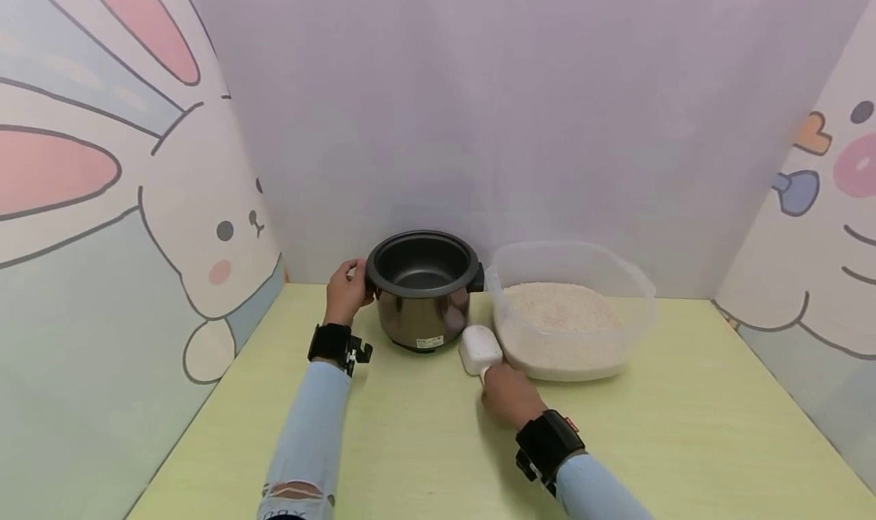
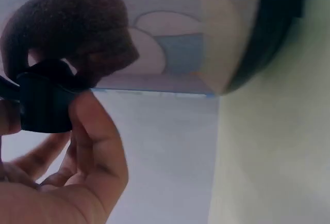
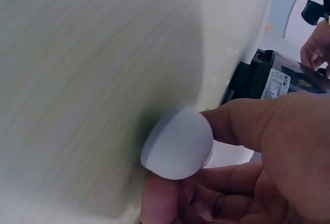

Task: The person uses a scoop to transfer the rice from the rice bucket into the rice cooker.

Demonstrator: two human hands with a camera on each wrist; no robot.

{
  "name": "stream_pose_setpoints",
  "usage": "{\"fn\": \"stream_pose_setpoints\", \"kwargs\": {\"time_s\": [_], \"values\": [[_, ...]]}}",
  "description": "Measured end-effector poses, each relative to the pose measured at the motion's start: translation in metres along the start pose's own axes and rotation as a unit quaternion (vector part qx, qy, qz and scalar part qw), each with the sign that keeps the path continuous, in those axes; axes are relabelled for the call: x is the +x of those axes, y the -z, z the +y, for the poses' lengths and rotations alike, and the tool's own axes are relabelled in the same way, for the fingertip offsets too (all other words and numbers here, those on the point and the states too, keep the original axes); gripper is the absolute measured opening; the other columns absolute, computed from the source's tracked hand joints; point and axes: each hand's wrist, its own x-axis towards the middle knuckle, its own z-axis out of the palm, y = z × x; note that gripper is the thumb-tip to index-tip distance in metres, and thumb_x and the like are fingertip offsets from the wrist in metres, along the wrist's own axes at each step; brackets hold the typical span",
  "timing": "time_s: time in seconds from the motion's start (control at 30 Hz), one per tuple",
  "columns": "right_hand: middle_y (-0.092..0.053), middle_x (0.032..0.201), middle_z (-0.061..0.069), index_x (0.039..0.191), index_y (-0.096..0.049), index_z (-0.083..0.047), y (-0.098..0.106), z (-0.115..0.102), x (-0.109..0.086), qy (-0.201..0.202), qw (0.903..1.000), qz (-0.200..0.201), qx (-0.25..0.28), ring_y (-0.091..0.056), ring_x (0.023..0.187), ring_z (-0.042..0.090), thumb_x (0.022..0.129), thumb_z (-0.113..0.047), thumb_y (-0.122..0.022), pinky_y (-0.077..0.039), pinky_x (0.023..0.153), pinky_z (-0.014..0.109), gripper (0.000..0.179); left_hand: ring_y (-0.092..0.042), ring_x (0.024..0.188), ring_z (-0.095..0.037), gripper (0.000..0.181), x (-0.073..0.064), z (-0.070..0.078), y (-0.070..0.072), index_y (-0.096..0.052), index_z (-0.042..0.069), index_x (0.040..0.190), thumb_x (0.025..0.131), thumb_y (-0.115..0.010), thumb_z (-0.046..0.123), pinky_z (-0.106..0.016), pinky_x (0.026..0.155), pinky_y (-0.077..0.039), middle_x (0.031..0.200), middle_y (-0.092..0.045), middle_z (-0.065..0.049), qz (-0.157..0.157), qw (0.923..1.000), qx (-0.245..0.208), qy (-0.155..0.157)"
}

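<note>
A dark, shiny rice cooker (image 1: 417,318) with a black interior stands without a lid near the back wall. My left hand (image 1: 345,293) pinches its black side handle (image 2: 45,105) between thumb and fingers. To the cooker's right, my right hand (image 1: 512,398) grips a white scoop (image 1: 480,349) by the handle. The scoop's head is just off the cooker's front right, beside a clear plastic bin (image 1: 639,311). In the right wrist view the rounded end of the scoop handle (image 3: 178,144) pokes out between thumb and fingers. I cannot tell what the scoop contains.
White rice (image 1: 561,307) lies inside the bin. A pale yellow table (image 1: 411,444) carries everything. A plain light curtain or wall (image 1: 479,125) rises behind, and panels with cartoon animals (image 1: 205,261) flank both sides.
</note>
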Motion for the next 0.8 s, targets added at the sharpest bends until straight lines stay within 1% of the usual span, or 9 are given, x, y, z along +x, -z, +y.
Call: {"fn": "stream_pose_setpoints", "kwargs": {"time_s": [0.07,0.13,0.2,0.27,0.43,0.57,0.63,0.7,0.8], "values": [[-0.052,0.07,0.007,0.072,-0.052,-0.006,0.002,-0.001,-0.002,0.017,0.9998,0.005,0.0,-0.051,0.061,0.021,0.089,-0.001,-0.067,-0.047,0.054,0.04,0.024,-0.067,0.065,-0.018,0.042,0.003,-0.002,-0.002,-0.062,0.006,0.138,0.107,-0.055,0.035,-0.025,0.058,-0.059,0.089,-0.065,-0.014,0.014,0.9999,0.0,-0.005],[-0.05,0.068,0.006,0.071,-0.051,-0.007,0.005,-0.003,-0.004,0.035,0.9993,0.011,0.005,-0.048,0.059,0.02,0.087,-0.002,-0.07,-0.044,0.053,0.038,0.026,-0.063,0.057,-0.012,0.036,0.004,-0.003,-0.003,-0.066,0.005,0.132,0.106,-0.058,0.03,-0.022,0.054,-0.056,0.079,-0.065,-0.009,0.034,0.9994,-0.002,-0.01],[-0.048,0.066,0.004,0.071,-0.051,-0.007,0.008,-0.005,-0.007,0.051,0.9986,0.014,0.009,-0.045,0.057,0.018,0.087,-0.002,-0.07,-0.041,0.051,0.036,0.026,-0.06,0.054,-0.012,0.031,0.005,-0.005,-0.003,-0.07,0.005,0.127,0.105,-0.061,0.025,-0.02,0.05,-0.053,0.073,-0.065,-0.006,0.055,0.9983,-0.008,-0.015],[-0.047,0.065,0.004,0.072,-0.052,-0.006,0.011,-0.005,-0.009,0.069,0.9973,0.022,0.017,-0.043,0.056,0.018,0.087,-0.001,-0.07,-0.038,0.051,0.035,0.023,-0.06,0.053,-0.012,0.03,0.004,-0.006,-0.002,-0.071,0.005,0.125,0.104,-0.063,0.024,-0.02,0.049,-0.052,0.07,-0.064,-0.004,0.068,0.9975,-0.011,-0.019],[-0.046,0.062,0.002,0.072,-0.054,-0.005,0.016,-0.001,-0.019,0.112,0.9913,0.069,0.01,-0.039,0.054,0.014,0.085,0.001,-0.069,-0.036,0.048,0.032,0.021,-0.058,0.05,-0.011,0.031,0.004,-0.009,-0.003,-0.073,0.005,0.125,0.104,-0.063,0.026,-0.021,0.048,-0.047,0.069,-0.064,-0.002,0.071,0.9973,-0.002,-0.017],[-0.046,0.062,0.001,0.072,-0.055,-0.003,0.019,0.001,-0.025,0.126,0.9879,0.09,0.002,-0.04,0.053,0.012,0.084,0.002,-0.068,-0.036,0.046,0.029,0.018,-0.058,0.047,-0.009,0.03,0.004,-0.009,-0.004,-0.073,0.002,0.123,0.104,-0.062,0.023,-0.022,0.046,-0.044,0.071,-0.069,-0.011,0.079,0.9957,0.033,-0.033],[-0.047,0.064,0.003,0.076,-0.057,-0.001,0.021,0.002,-0.027,0.128,0.9864,0.103,-0.006,-0.042,0.054,0.012,0.084,0.003,-0.068,-0.038,0.046,0.03,0.015,-0.059,0.048,-0.01,0.03,0.005,-0.009,-0.005,-0.074,0.001,0.122,0.104,-0.061,0.022,-0.022,0.046,-0.044,0.074,-0.071,-0.015,0.079,0.9947,0.047,-0.045],[-0.05,0.067,0.005,0.082,-0.059,0.003,0.022,0.004,-0.028,0.129,0.9843,0.118,-0.025,-0.047,0.056,0.014,0.084,0.003,-0.07,-0.041,0.046,0.031,0.011,-0.061,0.049,-0.014,0.03,0.005,-0.008,-0.007,-0.074,0.001,0.122,0.105,-0.06,0.022,-0.023,0.047,-0.043,0.076,-0.072,-0.016,0.073,0.9943,0.058,-0.051],[-0.053,0.072,0.01,0.092,-0.061,0.007,0.027,0.005,-0.031,0.115,0.9827,0.136,-0.051,-0.053,0.06,0.018,0.085,0.002,-0.072,-0.045,0.047,0.033,0.014,-0.066,0.055,-0.026,0.031,0.006,-0.008,-0.011,-0.074,0.003,0.123,0.105,-0.06,0.024,-0.023,0.048,-0.044,0.075,-0.071,-0.014,0.061,0.9959,0.049,-0.043]]}}
